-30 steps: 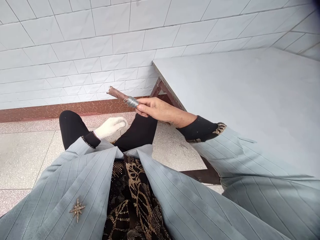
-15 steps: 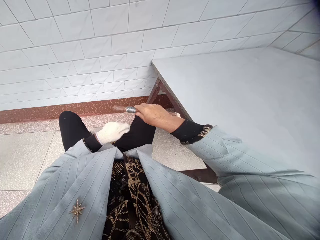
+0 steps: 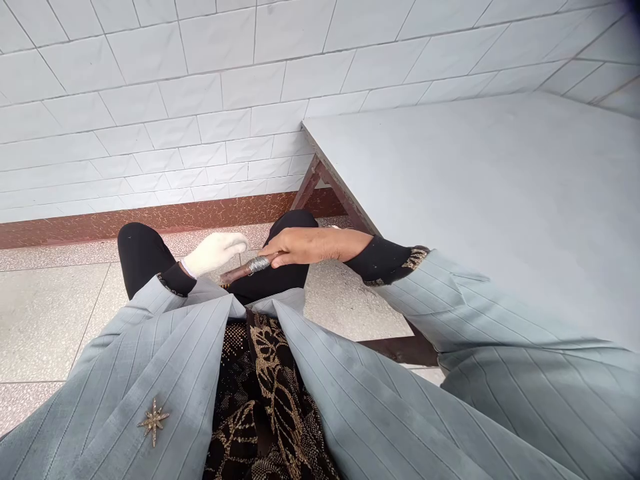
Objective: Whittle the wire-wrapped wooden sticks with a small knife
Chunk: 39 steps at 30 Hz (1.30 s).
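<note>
My right hand (image 3: pixel 293 247), bare, is wrapped round a brown wooden handle (image 3: pixel 235 275) with silvery wire wound about it. The handle's free end slants down to the left, over my lap; whatever lies at its other end is hidden behind the hand. A white knit glove covers my left hand (image 3: pixel 215 253), just left of the handle and apart from my right hand. Its fingers are curled together, and a thin line hangs below the fingertips; what they pinch is too small to name.
On the right stands a pale grey tabletop (image 3: pixel 465 200) with a reddish-brown frame (image 3: pixel 320 177), close beside my right arm. A white tiled wall (image 3: pixel 200 87) rises in front, with a brown skirting strip (image 3: pixel 100 227) above the speckled floor (image 3: pixel 50 313). My knees, in black trousers, are below the hands.
My right hand has come lower, and the handle has tilted so its free end points down-left. My left hand has risen slightly and shifted left.
</note>
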{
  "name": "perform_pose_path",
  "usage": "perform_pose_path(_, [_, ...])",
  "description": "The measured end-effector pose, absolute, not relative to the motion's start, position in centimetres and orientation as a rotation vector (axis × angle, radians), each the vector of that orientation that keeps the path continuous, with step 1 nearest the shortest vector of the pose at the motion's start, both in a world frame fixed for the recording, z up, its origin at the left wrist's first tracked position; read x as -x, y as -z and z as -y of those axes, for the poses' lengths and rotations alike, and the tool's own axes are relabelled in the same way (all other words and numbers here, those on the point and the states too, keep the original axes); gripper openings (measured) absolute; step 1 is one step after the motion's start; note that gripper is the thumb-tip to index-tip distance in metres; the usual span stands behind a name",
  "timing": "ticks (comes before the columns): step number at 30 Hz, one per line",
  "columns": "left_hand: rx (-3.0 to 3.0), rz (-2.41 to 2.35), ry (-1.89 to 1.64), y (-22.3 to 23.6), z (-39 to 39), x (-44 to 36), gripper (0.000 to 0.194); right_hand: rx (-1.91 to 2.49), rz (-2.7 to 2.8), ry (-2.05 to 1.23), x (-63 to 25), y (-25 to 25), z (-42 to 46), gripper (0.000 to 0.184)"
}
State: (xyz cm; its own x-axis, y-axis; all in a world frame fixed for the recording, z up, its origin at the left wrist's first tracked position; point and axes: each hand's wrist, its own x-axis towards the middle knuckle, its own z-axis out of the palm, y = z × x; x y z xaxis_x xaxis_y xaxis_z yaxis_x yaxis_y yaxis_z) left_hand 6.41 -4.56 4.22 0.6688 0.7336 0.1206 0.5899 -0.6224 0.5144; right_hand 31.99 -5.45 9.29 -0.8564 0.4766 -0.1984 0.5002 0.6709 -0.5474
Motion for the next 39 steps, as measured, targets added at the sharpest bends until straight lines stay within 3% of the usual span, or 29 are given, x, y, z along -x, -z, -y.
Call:
perform_pose_path(4, [-2.085, -0.949, -0.590, -3.1, 4.6, -6.1, 0.038, -1.297, -3.100, 1.152, -31.8, -10.6, 5.8, 0.033])
perform_pose_path(7, [-2.085, -0.890, -0.498, -3.0, 5.7, -7.0, 0.032, -1.743, -3.174, 1.047, -31.8, -10.8, 5.4, 0.033])
perform_pose_path(11, [-2.225, -0.784, -0.312, -3.8, 6.9, -8.1, 0.030, -1.971, -3.088, 0.789, -32.1, -10.1, 4.7, 0.030])
perform_pose_path(23, [-2.574, -0.886, -0.206, -2.7, 7.4, -8.8, 0.032, -1.830, -2.736, 0.090, -32.2, -9.2, 4.9, 0.030])
perform_pose_path(39, [-2.732, -1.049, -0.128, -3.0, 8.0, -9.2, 0.035, -1.676, -2.527, -0.111, -32.2, -8.9, 5.6, 0.035])
